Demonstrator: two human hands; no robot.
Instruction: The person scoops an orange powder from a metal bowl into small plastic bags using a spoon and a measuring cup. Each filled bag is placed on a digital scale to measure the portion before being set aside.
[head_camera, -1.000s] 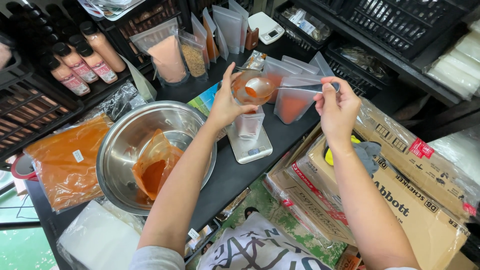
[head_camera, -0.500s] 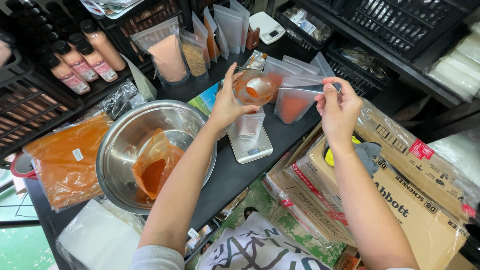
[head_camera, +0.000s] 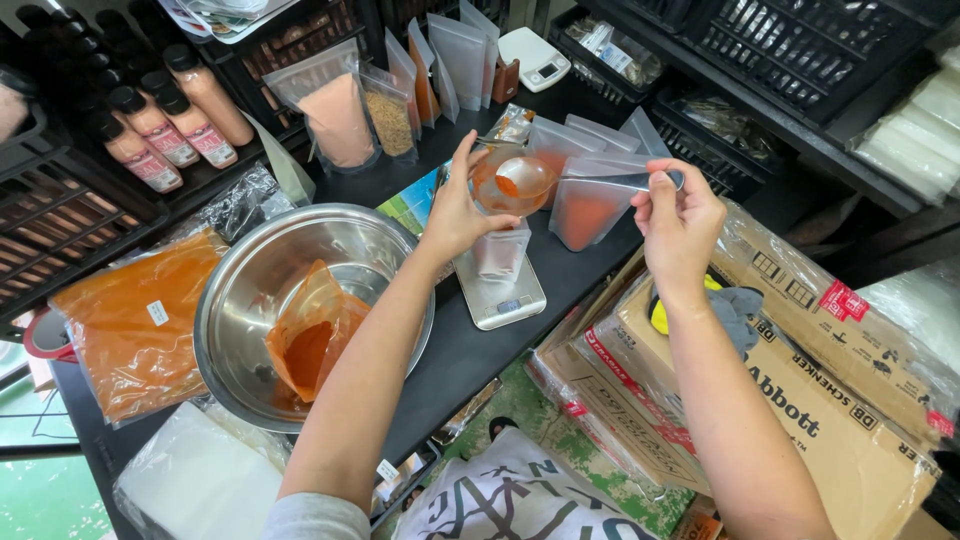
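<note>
Centre of the frame: the left hand (head_camera: 455, 215) pinches the rim of a clear pouch (head_camera: 500, 250) standing on a small scale (head_camera: 498, 295) on the black counter (head_camera: 470, 350). The right hand (head_camera: 678, 222) grips a metal spoon (head_camera: 560, 180) of orange powder over the pouch mouth. At lower left sits a steel bowl (head_camera: 240, 300); dark crates (head_camera: 780, 40) line the upper edge, cardboard boxes (head_camera: 800, 390) fill the lower right

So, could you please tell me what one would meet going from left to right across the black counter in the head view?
Flat bag of orange powder → steel bowl holding an open bag → left hand → small scale → spoon → right hand → cardboard boxes.
</note>
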